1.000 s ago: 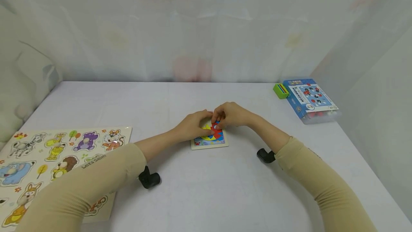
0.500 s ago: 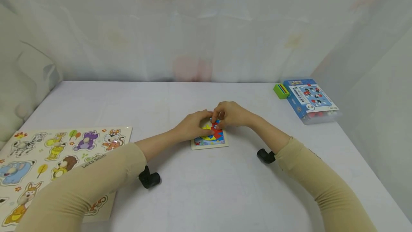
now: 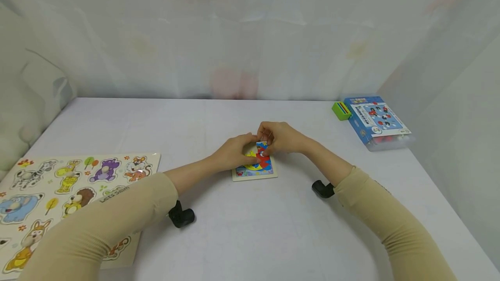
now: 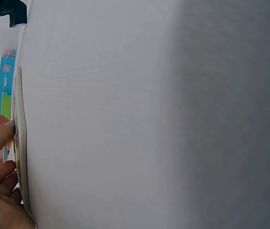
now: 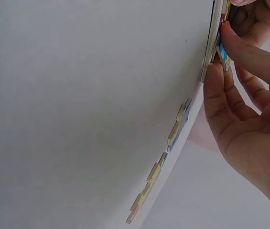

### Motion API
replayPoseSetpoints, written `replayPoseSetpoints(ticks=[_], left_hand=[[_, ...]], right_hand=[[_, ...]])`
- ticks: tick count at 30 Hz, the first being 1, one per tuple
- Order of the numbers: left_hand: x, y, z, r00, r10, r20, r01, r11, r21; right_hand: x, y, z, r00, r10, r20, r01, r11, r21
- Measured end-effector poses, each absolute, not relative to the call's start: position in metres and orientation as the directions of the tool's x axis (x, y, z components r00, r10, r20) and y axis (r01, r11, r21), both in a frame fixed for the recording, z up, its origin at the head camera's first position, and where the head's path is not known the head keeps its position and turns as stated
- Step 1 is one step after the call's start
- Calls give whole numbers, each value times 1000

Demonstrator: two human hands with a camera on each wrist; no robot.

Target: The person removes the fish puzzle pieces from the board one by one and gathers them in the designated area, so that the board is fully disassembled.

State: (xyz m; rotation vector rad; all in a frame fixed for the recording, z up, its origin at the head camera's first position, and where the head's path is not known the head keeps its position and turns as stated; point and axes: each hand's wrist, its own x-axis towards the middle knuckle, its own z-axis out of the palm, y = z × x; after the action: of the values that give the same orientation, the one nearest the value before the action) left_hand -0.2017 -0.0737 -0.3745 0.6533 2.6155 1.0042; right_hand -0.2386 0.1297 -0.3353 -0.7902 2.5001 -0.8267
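Over the last second my left hand [image 3: 230,154] has hardly stirred, while my right hand [image 3: 284,137] has edged a little towards twelve o'clock, its fingers uncovering more of the puzzle piece [image 3: 261,145] they hold. The piece's blue end with its yellow mark, mostly hidden under my fingertips a second ago, now shows plainly between my hands. The small cartoon puzzle board [image 3: 254,178] lies on the white surface [image 3: 250,229] near the middle of my view, where it was. My left hand reaches in from its ten o'clock side, holding the board between a thumb laid over its face and fingers at its far edge. My right hand, at about half past one, pinches the piece between thumb and fingers; in the right wrist view the piece stands tilted off the board, its blue end clear of the face. I judge from this that the piece is not seated flush, so this corner of the picture is unsettled, though I cannot tell whether it is coming out or going in. Nothing else has moved: the animal puzzle board [image 3: 134,237] lies towards half past eight, and the blue box [image 3: 359,129] and the striped green block [image 3: 341,111] sit towards two.
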Motion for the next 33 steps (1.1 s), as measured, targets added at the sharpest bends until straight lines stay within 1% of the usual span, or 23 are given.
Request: replayPoseSetpoints(ticks=[7,20,33], left_hand=[[-201,-74,-372,-864,497,-77,317,657,684],[-201,-73,-371,-864,496,-85,314,664,679],[-202,-72,-374,-861,500,-92,315,667,676]], right_hand=[[-240,132,-330,-766,-616,-185,-391,675,-626],[-241,137,-325,-760,-623,-187,-359,642,-677],[-247,159,-319,-789,-593,-160,-361,659,-660]])
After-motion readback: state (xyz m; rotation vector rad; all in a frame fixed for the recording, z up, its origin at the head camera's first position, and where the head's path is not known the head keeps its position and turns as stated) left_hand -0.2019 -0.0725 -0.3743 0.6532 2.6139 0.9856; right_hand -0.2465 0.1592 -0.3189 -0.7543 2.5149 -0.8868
